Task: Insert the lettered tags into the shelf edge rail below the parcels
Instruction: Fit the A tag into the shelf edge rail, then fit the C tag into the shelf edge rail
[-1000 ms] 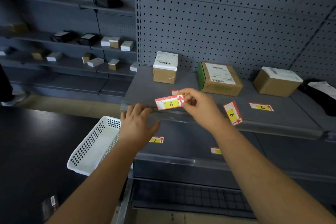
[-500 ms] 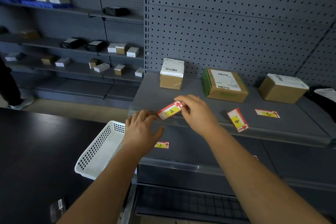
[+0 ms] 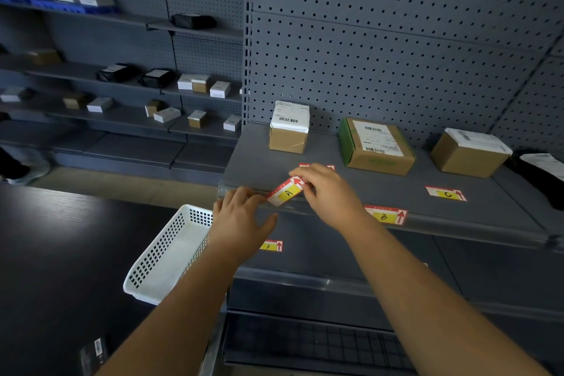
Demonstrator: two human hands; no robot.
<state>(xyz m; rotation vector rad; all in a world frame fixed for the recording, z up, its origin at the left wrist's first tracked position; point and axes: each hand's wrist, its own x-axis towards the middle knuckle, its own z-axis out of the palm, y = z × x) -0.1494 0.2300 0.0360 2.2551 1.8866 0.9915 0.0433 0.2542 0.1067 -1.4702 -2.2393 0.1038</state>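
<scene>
My right hand pinches the red-arrow end of tag A, a red, white and yellow label. The tag is tilted, its lower left end down at the shelf edge rail. My left hand rests on the rail just left of the tag, fingers apart, fingertips close to the tag's lower end. Tag B sits along the front edge by the rail. Tag C lies flat on the shelf. Three parcels stand behind: a white-topped box, a green-sided box and a brown box.
A white perforated basket sits on a dark table at lower left, against the shelving. Tag F lies on the lower shelf. Another tag peeks out behind my right hand. A black bag lies at the shelf's right end.
My right hand has tipped tag A from level to slanted and lowered its left end to the rail. My left hand has stayed on the rail. Tag B now looks level along the front edge.
</scene>
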